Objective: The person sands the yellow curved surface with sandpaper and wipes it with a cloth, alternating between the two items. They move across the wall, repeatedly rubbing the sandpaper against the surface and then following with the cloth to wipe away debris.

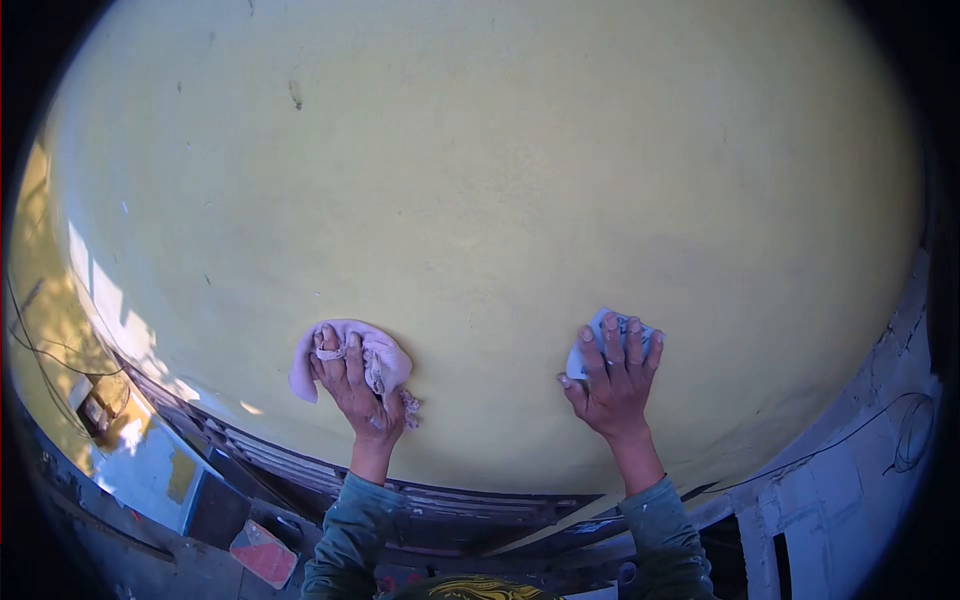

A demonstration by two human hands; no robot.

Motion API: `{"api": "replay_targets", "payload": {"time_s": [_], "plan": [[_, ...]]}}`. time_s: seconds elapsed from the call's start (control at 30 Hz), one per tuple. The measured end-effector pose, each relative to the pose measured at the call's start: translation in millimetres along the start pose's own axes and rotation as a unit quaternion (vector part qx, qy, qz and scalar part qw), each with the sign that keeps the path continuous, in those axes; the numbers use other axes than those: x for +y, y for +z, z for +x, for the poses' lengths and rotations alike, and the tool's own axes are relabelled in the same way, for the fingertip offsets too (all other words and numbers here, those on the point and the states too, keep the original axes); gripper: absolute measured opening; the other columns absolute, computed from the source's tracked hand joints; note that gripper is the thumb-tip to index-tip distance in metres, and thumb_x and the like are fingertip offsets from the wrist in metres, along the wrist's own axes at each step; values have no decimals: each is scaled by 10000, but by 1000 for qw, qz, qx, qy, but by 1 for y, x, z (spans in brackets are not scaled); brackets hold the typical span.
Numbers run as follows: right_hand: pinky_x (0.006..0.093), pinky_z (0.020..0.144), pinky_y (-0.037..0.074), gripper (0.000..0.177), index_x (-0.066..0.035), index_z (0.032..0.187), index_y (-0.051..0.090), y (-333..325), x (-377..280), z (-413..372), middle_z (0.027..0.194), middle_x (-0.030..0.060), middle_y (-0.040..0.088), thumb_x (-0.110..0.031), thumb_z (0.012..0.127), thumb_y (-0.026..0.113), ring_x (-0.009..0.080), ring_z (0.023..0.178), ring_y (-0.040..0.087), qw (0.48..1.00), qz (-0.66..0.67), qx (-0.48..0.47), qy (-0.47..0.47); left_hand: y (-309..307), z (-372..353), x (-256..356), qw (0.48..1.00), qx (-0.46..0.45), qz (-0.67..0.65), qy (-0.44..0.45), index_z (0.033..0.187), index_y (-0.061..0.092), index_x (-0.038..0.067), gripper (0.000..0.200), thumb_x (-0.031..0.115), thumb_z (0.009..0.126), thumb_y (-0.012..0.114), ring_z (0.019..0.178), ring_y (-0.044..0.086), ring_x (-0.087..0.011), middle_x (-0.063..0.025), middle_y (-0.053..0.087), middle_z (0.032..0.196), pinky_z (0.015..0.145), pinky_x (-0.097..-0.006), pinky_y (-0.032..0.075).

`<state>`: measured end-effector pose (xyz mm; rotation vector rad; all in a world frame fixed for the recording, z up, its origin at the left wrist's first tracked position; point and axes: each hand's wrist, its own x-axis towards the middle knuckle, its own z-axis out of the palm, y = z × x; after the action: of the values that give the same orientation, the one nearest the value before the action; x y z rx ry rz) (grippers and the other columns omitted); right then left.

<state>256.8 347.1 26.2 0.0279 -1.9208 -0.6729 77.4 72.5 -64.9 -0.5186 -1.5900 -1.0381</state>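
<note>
A large yellowish surface [480,220] with faint smudges and a few dark marks fills most of the view. On its lower left part, my left hand [358,388] presses a crumpled pink cloth [392,352] with a frayed edge, the fingers partly wrapped in it. Farther right, my right hand [617,385] lies with spread fingers over a light blue pad or sheet [602,322], held flat against the surface. The palm hides much of that blue piece.
Dark slats [280,455] run below the surface's lower edge. At the lower left lies a red and grey board [265,553]. Pale blocks [825,500] and a looped black cable [908,435] are at the right. Thin wires hang at the far left.
</note>
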Motion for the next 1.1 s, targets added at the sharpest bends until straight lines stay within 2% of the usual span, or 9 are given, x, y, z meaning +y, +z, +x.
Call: {"api": "replay_targets", "payload": {"time_s": [0.2, 0.23, 0.43, 0.5, 0.63, 0.77, 0.87, 0.93, 1.1], "plan": [[642, 1226, 88, 728, -102, 1589, 363, -12, -40, 101, 1669, 159, 297, -537, 1019, 484, 412, 1552, 216, 996, 22, 17, 90, 0, 21, -44, 992, 104, -61, -41, 1507, 420, -37, 571, 287, 1039, 478, 1523, 246, -462, -273, 310, 1619, 1229, -596, 131], [641, 1228, 109, 673, -203, 1574, 421, -5, -63, 105, 1656, 80, 353, -517, 990, 539, 366, 1546, 255, 996, 49, 14, 68, -2, 19, -45, 992, 94, -68, -45, 1507, 420, -37, 571, 287, 1039, 478, 1523, 246, -462, -273, 310, 1619, 1229, -596, 131], [632, 1243, 55, 591, -250, 1547, 468, 23, -97, -21, 1661, 40, 345, -530, 1028, 428, 336, 1557, 237, 998, 33, -45, -15, -25, 31, -89, 997, 66, -11, -38, 1517, 403, -43, 595, 336, 1063, 475, 1534, 217, -451, -273, 267, 1638, 1239, -559, 130], [657, 1231, 68, 631, -123, 1557, 430, 16, -76, -26, 1658, 170, 314, -491, 1047, 390, 423, 1553, 202, 999, 13, -26, -15, -35, 42, -118, 991, 97, -57, -74, 1514, 397, -54, 604, 351, 1073, 478, 1534, 214, -451, -273, 270, 1636, 1243, -542, 136], [656, 1214, 85, 705, -39, 1585, 340, 9, -69, 68, 1668, 233, 253, -503, 1056, 379, 470, 1549, 167, 992, -5, 51, 116, -28, 29, -154, 981, 124, -113, -101, 1500, 408, -54, 561, 310, 1081, 485, 1537, 211, -432, -260, 258, 1643, 1240, -517, 174], [663, 1216, 83, 697, -151, 1586, 381, 14, -130, 121, 1659, 164, 316, -559, 1025, 450, 418, 1550, 208, 994, 30, 32, 96, -22, 13, -163, 972, 90, -157, -147, 1500, 406, -49, 527, 264, 1081, 480, 1536, 212, -424, -253, 253, 1645, 1242, -505, 177], [636, 1241, 74, 579, -236, 1533, 486, 29, -161, 53, 1654, 107, 347, -529, 1040, 405, 355, 1556, 232, 1000, 14, -16, 3, -19, 9, -159, 910, 165, -278, -258, 1483, 397, -62, 506, 262, 1103, 475, 1402, 393, -230, -145, 365, 1579, 1160, -380, 315], [618, 1251, 72, 539, -249, 1508, 523, 34, -149, 2, 1656, 98, 346, -493, 1050, 374, 341, 1560, 229, 1000, 11, -15, 7, -19, -24, -198, 947, 68, -248, -195, 1523, 398, -13, 559, 263, 1051, 515, 1519, 243, -452, -249, 281, 1635, 1241, -509, 197], [627, 1226, 99, 658, -110, 1594, 346, 10, -84, 88, 1668, 196, 278, -497, 1063, 366, 428, 1555, 190, 985, -4, 70, 161, -48, -3, -104, 982, -123, -37, 142, 1441, 578, 82, 551, 352, 962, 597, 1446, 358, -505, -219, 461, 1546, 1226, -603, 180]]}}
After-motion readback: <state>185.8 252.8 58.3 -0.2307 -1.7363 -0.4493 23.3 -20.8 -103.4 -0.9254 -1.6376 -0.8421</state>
